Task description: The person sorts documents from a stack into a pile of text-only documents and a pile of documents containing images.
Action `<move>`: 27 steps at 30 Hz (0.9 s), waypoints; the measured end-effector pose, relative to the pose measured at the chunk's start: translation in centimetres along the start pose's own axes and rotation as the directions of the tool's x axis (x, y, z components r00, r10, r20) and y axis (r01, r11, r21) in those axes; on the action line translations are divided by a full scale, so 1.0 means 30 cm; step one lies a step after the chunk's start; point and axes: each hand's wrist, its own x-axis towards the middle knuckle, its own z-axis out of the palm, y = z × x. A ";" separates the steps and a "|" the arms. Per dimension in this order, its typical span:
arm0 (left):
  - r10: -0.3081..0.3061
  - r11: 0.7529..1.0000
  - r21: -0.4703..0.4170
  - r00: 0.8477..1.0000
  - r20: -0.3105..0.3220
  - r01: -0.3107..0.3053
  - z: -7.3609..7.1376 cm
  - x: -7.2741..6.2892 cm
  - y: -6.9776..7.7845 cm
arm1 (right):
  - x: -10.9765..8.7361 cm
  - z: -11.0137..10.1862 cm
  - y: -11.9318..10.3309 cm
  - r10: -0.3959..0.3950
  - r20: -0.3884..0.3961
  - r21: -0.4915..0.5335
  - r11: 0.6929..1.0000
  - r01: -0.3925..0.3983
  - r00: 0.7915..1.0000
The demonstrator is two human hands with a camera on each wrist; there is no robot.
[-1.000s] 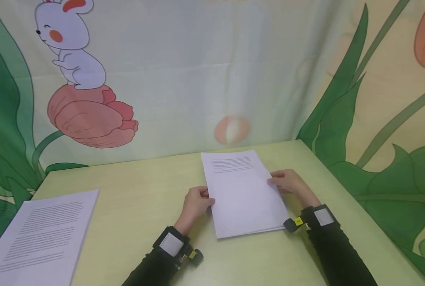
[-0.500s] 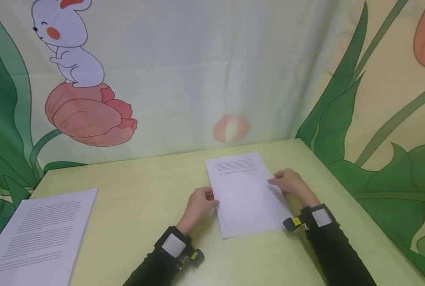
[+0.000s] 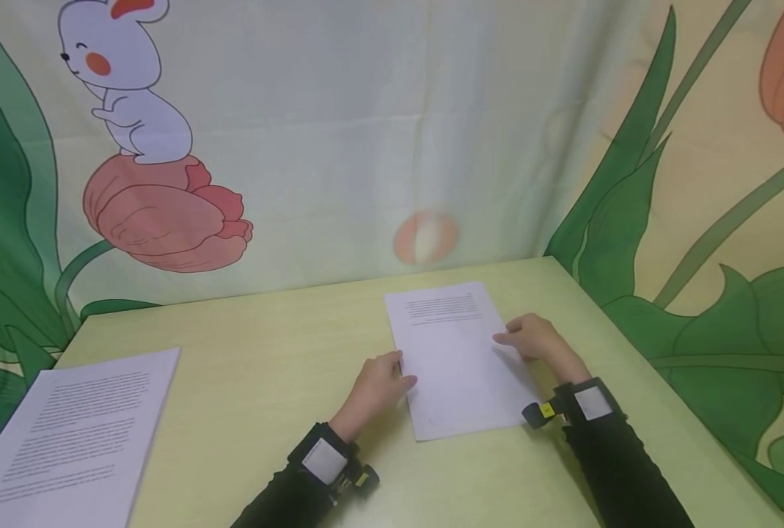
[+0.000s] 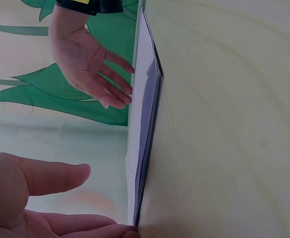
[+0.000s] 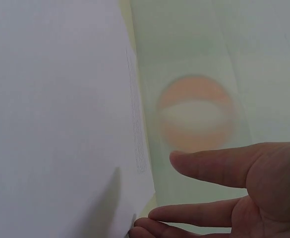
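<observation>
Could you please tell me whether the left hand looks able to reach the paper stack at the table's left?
Probably yes: the left hand pinches nothing, and only tabletop shows between it and that paper stack.

On the pale yellow table here lie a pile of printed paper over by the left edge and, well apart from it toward the right, a sheaf of white sheets with a few printed lines at its far end.

Head view forward, down; wrist views nearer (all share paper).
</observation>
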 end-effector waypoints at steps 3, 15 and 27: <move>0.006 1.000 0.017 1.000 -0.003 -0.006 0.003 -0.002 0.000 | -0.001 0.003 -0.006 -0.011 -0.011 -0.012 1.000 0.011 1.000; -0.010 0.993 0.121 1.000 0.006 0.010 0.019 -0.019 0.020 | 0.018 0.065 -0.008 -0.166 0.001 -0.219 0.962 0.162 0.986; 0.033 0.987 0.158 0.999 0.033 -0.038 0.023 -0.044 0.040 | -0.002 0.122 -0.018 -0.298 0.200 -0.306 0.886 0.348 0.933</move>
